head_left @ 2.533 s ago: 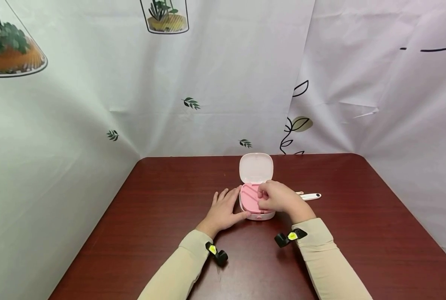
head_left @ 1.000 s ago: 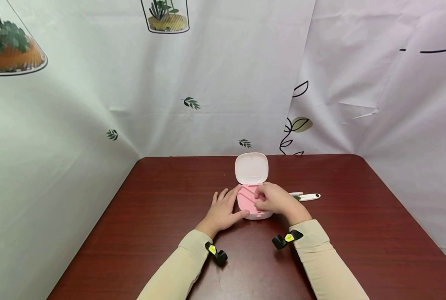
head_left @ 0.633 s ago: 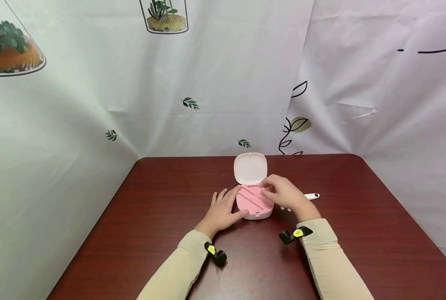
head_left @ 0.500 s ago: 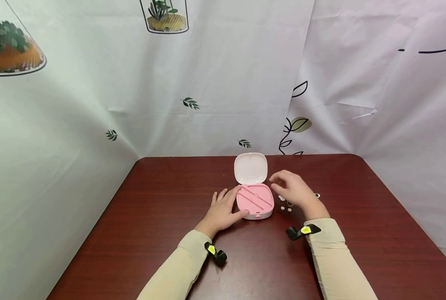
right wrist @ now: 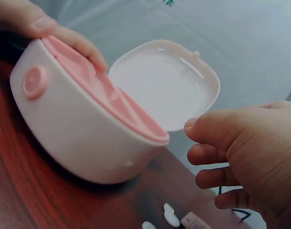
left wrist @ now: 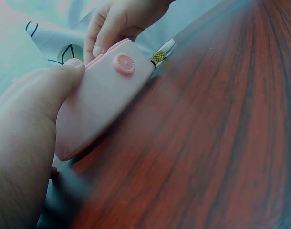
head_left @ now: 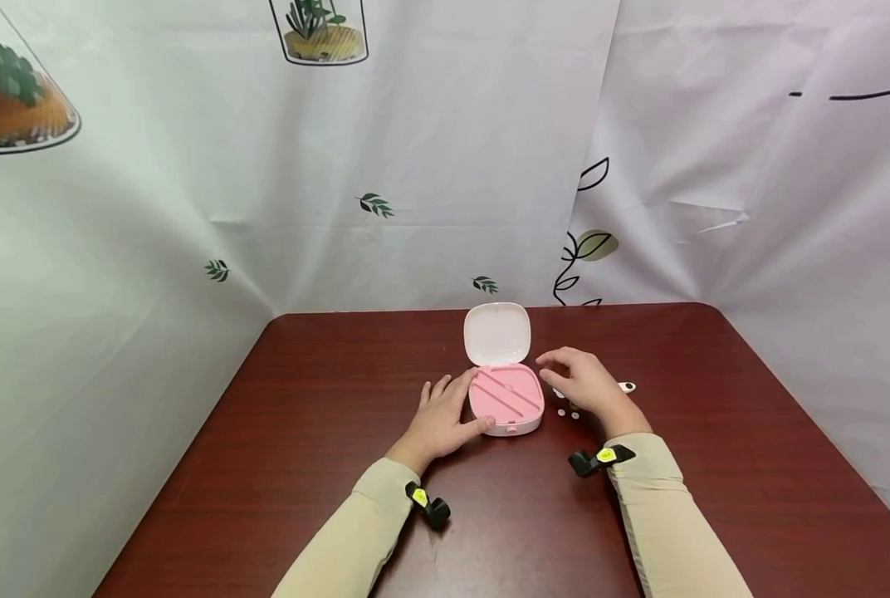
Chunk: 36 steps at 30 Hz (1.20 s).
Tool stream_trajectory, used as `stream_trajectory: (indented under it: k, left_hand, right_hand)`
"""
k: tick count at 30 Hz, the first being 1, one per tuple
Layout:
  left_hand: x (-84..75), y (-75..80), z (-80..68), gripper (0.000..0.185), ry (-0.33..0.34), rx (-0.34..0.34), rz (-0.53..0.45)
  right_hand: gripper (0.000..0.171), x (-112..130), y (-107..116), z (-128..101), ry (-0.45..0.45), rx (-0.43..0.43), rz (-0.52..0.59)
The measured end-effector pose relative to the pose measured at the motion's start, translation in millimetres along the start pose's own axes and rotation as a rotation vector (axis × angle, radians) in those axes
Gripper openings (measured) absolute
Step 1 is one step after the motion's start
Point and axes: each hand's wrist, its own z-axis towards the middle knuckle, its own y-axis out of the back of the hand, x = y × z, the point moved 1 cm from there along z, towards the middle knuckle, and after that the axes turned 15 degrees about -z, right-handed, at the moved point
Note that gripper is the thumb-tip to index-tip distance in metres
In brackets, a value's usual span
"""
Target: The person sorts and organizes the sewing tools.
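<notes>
One dark red-brown wooden tabletop carries everything, with a plant-printed white curtain hung behind its far edge. Your pink and white hinged plastic case sits near the middle, closer to the far edge, its rounded white lid standing open and upright. Your left hand rests on the tabletop against the case's left side, fingers relaxed, thumb pressing the front wall beside the round pink button. Your right hand hovers just right of the case, fingers loosely curled and holding nothing. Beneath it lies a slim white tool, mostly hidden, and a few small white pieces lie on the wood.
</notes>
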Motion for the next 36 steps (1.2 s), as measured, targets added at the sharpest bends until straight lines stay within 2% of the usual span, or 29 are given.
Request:
stream_trajectory:
  k: [4,7,12,18,24,30,36]
  left_hand:
    - [-1.2,0.0,-0.6,0.089,-0.004,-0.001,-0.009]
    - [-2.0,0.1,-1.7,0.089,-0.012,0.000,-0.010]
    - [-2.8,2.3,-1.9,0.089,-0.021,-0.012,-0.006]
    - [-1.9,2.4,-2.1,0.092,-0.024,0.001,-0.005]
    - [1.1,0.5,-2.3,0.098,-0.019,-0.001,0.000]
    - [2.0,0.0,-1.6,0.100,-0.014,-0.008,0.007]
    - [1.2,0.0,-0.6,0.100,-0.012,-0.004,0.012]
  right_hand:
    - [0.021,-14.8,-4.2,-3.8,0.005,-0.106,-0.031]
    - [0.017,-32.2,-7.8,-11.2,-0.027,-0.196,-0.050]
    - [0.016,-56.4,-12.5,-24.7,-0.092,-0.267,-0.029]
    - [0.027,-73.7,-11.6,-37.1,-0.119,-0.244,0.018]
    - [0.045,-83.0,-9.6,-43.2,-0.102,-0.160,-0.022]
    - [0.038,-85.5,-9.2,-44.7,-0.143,-0.120,-0.090]
    - [0.030,-83.1,-6.9,-45.8,-0.142,-0.121,-0.099]
